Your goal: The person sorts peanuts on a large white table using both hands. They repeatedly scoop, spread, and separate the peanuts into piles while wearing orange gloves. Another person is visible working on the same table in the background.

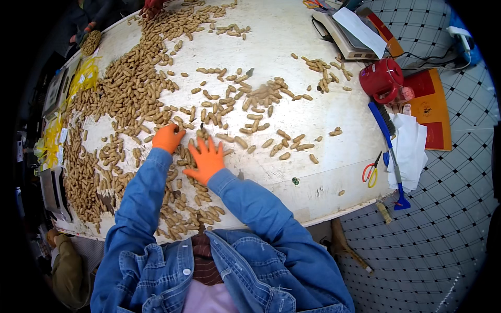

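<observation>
My left hand (pixel 167 139), in an orange glove, is curled low over unshelled peanuts at the edge of a large peanut heap (pixel 133 78). Its fingertips are turned down, so I cannot see whether they hold anything. Just right of it, my right hand (pixel 205 160), also gloved in orange, lies with fingers spread over several peanuts (pixel 197 191). A dark bit (pixel 202 126) shows just beyond its fingertips. Loose peanuts (pixel 254 117) are scattered further right across the white tabletop (pixel 282 164). Some of these look blurred.
At the right edge are a red jug (pixel 381 78), a paper-topped scale (pixel 348 35), a blue-handled brush (pixel 385 129), scissors (pixel 372 170) and papers (pixel 407 152). Yellow plastic bags (pixel 84 76) line the left edge. Another person's red-gloved hand (pixel 152 8) touches peanuts at the far end.
</observation>
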A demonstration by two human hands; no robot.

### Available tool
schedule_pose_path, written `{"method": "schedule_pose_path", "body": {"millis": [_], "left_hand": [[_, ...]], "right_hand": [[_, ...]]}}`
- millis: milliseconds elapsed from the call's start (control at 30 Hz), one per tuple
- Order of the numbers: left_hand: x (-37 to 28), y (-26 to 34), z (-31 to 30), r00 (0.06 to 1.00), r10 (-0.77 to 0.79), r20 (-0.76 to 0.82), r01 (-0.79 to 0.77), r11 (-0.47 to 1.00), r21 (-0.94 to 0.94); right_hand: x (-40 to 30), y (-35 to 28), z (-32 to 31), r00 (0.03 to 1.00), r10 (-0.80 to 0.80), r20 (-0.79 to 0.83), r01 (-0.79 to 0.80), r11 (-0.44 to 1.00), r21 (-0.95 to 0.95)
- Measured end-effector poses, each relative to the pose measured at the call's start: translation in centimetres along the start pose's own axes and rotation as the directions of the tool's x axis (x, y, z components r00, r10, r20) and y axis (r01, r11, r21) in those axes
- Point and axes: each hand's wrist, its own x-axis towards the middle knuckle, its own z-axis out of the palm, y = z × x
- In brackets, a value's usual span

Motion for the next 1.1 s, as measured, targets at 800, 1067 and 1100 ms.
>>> {"method": "schedule_pose_path", "body": {"millis": [800,1067,1100], "left_hand": [[-6.6,8.9,2.8,0.746,0.341,0.572,0.647,-0.577,-0.499],[-7.1,6.6,4.7,0.666,0.398,0.631,0.691,-0.648,-0.321],[-7.4,6.4,4.7,0.681,0.380,0.626,0.676,-0.655,-0.338]], "right_hand": [[-0.5,6.9,-10.1,0.965,0.048,-0.258,0.109,0.822,0.559],[8.7,19.8,-9.1,0.875,-0.021,-0.484,-0.096,0.972,-0.215],[9.2,19.6,-9.1,0.893,0.013,-0.450,-0.124,0.968,-0.217]]}}
